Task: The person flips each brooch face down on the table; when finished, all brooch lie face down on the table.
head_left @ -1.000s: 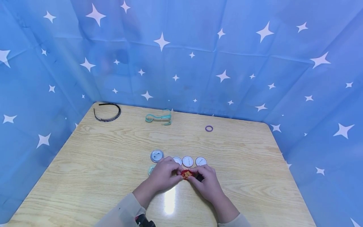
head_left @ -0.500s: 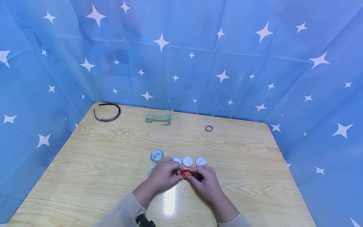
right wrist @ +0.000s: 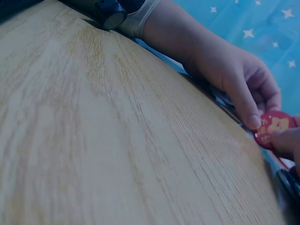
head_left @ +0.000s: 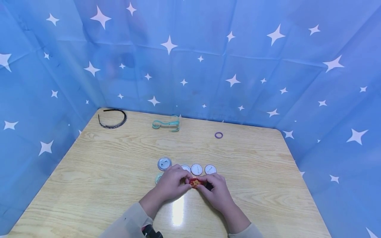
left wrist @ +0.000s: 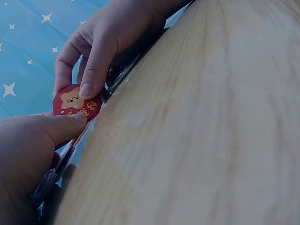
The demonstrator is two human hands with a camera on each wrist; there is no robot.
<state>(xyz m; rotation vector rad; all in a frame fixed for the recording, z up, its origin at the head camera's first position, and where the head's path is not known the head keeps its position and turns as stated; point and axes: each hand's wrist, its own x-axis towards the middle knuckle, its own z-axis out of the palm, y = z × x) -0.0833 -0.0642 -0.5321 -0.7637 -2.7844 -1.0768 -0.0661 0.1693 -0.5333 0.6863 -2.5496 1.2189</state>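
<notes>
Pale-wood counter [head_left: 253, 158] is spreading wide, blue curtain [head_left: 190, 66] edging it; left hand [head_left: 172, 183], right hand [head_left: 218, 191]: fingers [left wrist: 66, 68] nearly closed, pinching red badge [head_left: 195, 183].

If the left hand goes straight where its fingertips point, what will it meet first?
Beyond the red badge it pinches, the left hand would probably meet the right hand; depth is unclear.

I'm seeing a red badge [left wrist: 77, 106] bearing a yellow star and golden lettering, a counter [head_left: 253, 172] showing pale wood grain, and a blue curtain [head_left: 190, 66] scattered with white stars; I'm also picking out a black headband [head_left: 122, 123], a purple ring [head_left: 215, 135] and beige sleeves [head_left: 128, 221].
</notes>
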